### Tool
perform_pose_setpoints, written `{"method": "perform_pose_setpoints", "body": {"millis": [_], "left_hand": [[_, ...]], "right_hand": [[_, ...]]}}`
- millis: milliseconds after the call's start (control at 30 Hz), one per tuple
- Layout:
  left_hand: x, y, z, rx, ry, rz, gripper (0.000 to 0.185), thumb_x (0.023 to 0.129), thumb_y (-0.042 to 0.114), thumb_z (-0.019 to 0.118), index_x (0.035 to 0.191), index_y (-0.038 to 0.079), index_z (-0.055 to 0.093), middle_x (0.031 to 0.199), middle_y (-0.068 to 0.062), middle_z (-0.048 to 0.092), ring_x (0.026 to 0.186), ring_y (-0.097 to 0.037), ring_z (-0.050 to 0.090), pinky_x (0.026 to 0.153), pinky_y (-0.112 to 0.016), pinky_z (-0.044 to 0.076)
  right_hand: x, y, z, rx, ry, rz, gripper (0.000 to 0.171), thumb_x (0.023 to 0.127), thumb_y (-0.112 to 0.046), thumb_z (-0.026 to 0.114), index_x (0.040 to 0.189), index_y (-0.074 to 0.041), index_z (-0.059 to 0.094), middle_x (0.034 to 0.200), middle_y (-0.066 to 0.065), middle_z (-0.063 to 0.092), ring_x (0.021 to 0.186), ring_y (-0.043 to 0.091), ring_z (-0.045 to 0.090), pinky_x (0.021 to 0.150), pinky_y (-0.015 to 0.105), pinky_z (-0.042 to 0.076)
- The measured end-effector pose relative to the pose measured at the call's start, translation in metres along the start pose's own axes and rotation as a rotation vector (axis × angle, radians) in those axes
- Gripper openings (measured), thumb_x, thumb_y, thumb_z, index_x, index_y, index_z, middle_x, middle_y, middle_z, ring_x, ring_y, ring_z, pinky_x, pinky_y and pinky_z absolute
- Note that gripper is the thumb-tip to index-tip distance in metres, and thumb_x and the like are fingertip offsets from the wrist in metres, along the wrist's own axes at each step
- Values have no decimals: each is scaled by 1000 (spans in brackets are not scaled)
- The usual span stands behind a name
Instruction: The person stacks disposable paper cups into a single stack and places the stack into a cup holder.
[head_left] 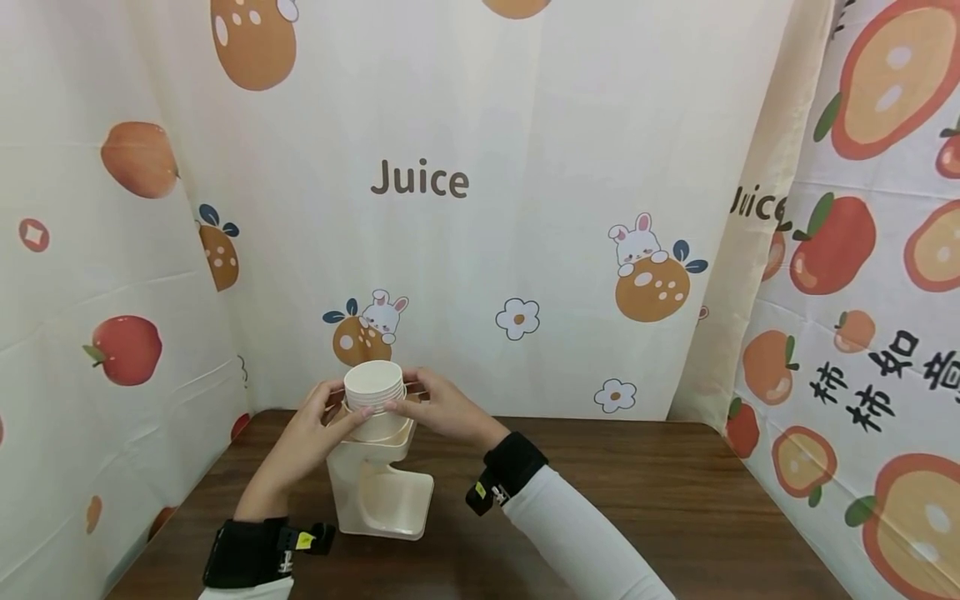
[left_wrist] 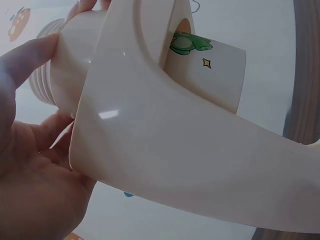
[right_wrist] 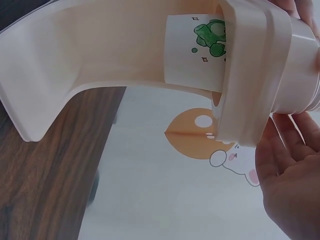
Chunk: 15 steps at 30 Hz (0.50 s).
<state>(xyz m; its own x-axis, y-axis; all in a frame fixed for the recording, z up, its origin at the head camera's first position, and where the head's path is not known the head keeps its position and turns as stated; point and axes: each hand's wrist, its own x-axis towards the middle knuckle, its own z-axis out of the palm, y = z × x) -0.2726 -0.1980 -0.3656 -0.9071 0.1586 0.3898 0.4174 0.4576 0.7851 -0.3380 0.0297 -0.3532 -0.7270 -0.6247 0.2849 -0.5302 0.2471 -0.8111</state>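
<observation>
A cream cup dispenser (head_left: 348,492) stands upright at the left of the table, a round collar (left_wrist: 75,50) on its top. White paper cups (head_left: 373,382) sit in that collar, their stacked rims showing as ribs above it. From the left, my left hand (head_left: 311,429) grips the stack, its thumb (left_wrist: 37,50) where ribs and collar meet. My right hand (head_left: 446,408) holds it from the other side, thumb in front and fingers behind. Below the dispenser's opening, the lowest paper cup (right_wrist: 192,55) pokes out with a green cartoon print. The hands partly hide the collar.
The dispenser's flat foot (head_left: 401,504) juts out to the right on the dark wooden table (head_left: 600,500). A fruit-printed curtain (head_left: 480,250) hangs behind the table's back edge, with more printed cloth (head_left: 847,333) at the sides.
</observation>
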Motion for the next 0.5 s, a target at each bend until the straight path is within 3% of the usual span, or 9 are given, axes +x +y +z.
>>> {"method": "perform_pose_setpoints", "body": {"millis": [267,500], "left_hand": [[-1,-2,3,-13,15,-23,68,100,35,64,151,1,34,152,-25,30,142,-48,26,110,-63,26],[-8,-1,10,-22,76,-61,77,99,42,64,155,3,28,156,-22,29,144,-44,26,110,-63,26]], "right_hand": [[0,-1,0,-19,-3,-5,50,100,-34,64,144,-12,51,133,-3,59,118,15,55,98,35,46],[-5,-1,-1,-55,7,-10,54,100,-38,64,146,-15,49,136,-6,57,121,11,53,102,37,44]]}}
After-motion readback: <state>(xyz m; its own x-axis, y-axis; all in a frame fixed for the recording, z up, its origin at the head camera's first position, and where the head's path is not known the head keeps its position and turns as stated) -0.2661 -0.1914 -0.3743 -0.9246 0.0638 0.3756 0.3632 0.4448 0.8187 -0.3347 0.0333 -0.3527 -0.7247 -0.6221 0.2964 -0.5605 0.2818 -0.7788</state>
